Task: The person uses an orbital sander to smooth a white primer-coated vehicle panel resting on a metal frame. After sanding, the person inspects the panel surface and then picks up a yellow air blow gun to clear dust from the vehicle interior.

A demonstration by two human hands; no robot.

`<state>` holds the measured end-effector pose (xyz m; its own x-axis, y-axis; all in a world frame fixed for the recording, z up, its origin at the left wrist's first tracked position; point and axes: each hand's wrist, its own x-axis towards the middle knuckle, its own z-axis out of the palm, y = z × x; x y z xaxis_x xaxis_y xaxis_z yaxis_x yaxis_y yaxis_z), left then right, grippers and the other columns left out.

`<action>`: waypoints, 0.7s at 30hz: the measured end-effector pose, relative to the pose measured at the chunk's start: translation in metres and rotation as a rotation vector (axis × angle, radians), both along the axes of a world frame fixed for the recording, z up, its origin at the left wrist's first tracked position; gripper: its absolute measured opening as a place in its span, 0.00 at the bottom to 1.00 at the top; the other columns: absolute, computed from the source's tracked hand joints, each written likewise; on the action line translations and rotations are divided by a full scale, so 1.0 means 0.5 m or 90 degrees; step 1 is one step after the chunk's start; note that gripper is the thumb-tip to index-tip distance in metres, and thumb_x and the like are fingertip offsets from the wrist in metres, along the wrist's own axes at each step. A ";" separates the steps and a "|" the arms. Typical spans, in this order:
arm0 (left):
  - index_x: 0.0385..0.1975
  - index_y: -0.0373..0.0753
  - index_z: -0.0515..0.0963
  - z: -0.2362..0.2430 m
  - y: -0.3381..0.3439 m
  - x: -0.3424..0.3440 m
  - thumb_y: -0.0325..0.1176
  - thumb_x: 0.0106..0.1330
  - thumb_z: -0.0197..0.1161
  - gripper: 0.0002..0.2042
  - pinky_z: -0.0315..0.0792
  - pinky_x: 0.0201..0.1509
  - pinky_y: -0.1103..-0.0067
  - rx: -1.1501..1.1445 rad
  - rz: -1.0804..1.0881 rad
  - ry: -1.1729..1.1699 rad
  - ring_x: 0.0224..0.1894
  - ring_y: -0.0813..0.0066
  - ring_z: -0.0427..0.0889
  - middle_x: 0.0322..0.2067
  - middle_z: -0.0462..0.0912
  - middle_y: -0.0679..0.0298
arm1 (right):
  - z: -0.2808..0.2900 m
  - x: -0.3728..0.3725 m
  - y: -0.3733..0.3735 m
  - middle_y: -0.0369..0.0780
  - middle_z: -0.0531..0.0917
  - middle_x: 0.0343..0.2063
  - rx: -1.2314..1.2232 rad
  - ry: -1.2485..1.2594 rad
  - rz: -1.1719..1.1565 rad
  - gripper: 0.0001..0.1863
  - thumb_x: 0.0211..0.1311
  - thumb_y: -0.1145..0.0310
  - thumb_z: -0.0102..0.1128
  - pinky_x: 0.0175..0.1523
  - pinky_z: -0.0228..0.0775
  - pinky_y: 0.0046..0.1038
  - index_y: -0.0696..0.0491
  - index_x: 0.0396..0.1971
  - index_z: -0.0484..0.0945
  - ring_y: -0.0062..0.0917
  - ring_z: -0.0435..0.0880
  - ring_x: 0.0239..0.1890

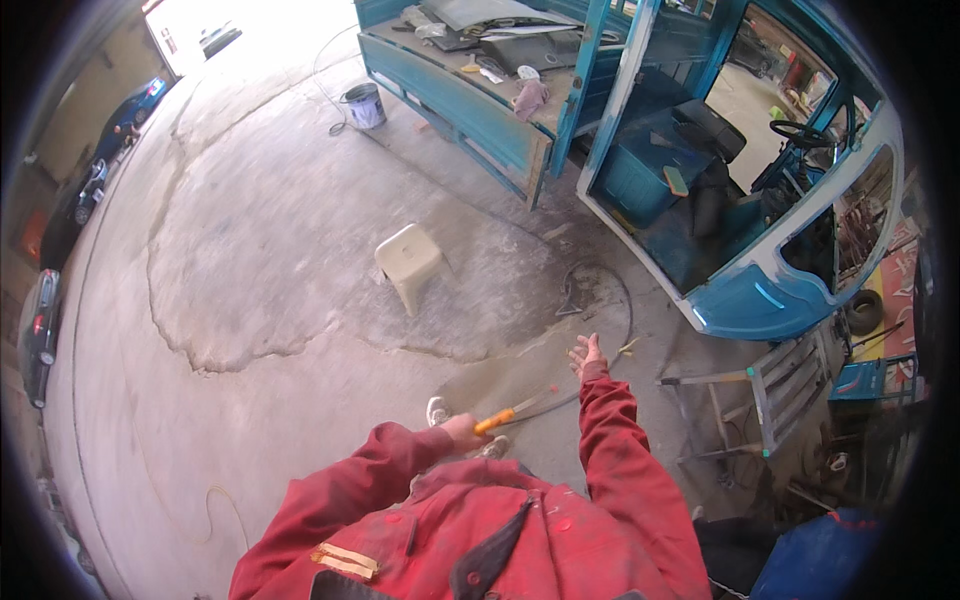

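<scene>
My left hand (462,432) is closed around an orange-handled tool (495,420) in front of my waist. A thin, blurred part runs from the handle to the right, and its exact kind is not clear. Stretched out ahead, my right hand (588,352) has its fingers apart and nothing visible in them. Beneath and beside it a dark hose (630,310) curves over the concrete floor, apart from the hand as far as I can tell.
A cream plastic stool (408,255) stands ahead. To the right is a blue truck cab (770,300) without a door, its cargo bed (450,115) behind. A metal step frame (765,400) stands near the cab. Farther off sits a bucket (364,106); parked cars (40,320) line the left.
</scene>
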<state>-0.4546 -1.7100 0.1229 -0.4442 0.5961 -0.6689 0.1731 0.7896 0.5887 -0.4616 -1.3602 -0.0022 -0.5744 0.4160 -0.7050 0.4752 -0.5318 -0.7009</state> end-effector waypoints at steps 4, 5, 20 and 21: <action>0.34 0.36 0.83 0.024 0.022 0.030 0.54 0.60 0.62 0.22 0.74 0.39 0.63 0.090 -0.189 -0.033 0.33 0.50 0.83 0.28 0.83 0.48 | 0.004 0.013 0.012 0.44 0.74 0.60 0.021 -0.025 0.058 0.46 0.61 0.25 0.29 0.61 0.57 0.43 0.49 0.59 0.72 0.33 0.72 0.61; 0.33 0.36 0.83 0.025 0.028 0.022 0.53 0.59 0.63 0.22 0.74 0.38 0.63 0.091 -0.145 -0.039 0.32 0.51 0.84 0.27 0.83 0.48 | 0.003 0.016 0.014 0.45 0.74 0.60 0.021 0.005 0.057 0.46 0.61 0.25 0.29 0.61 0.58 0.43 0.50 0.60 0.71 0.34 0.72 0.62; 0.31 0.36 0.83 -0.026 0.049 -0.017 0.55 0.58 0.63 0.23 0.75 0.35 0.66 0.055 -0.033 0.009 0.28 0.58 0.83 0.24 0.83 0.54 | -0.049 0.029 0.067 0.42 0.82 0.48 0.140 -0.025 0.007 0.44 0.61 0.25 0.34 0.45 0.71 0.36 0.52 0.53 0.77 0.34 0.80 0.49; 0.31 0.36 0.83 -0.028 0.051 -0.016 0.55 0.58 0.63 0.23 0.75 0.35 0.66 0.057 -0.072 0.008 0.29 0.57 0.83 0.24 0.83 0.53 | -0.054 0.029 0.066 0.42 0.82 0.48 0.145 -0.025 0.047 0.44 0.61 0.26 0.34 0.45 0.71 0.36 0.52 0.53 0.77 0.34 0.80 0.49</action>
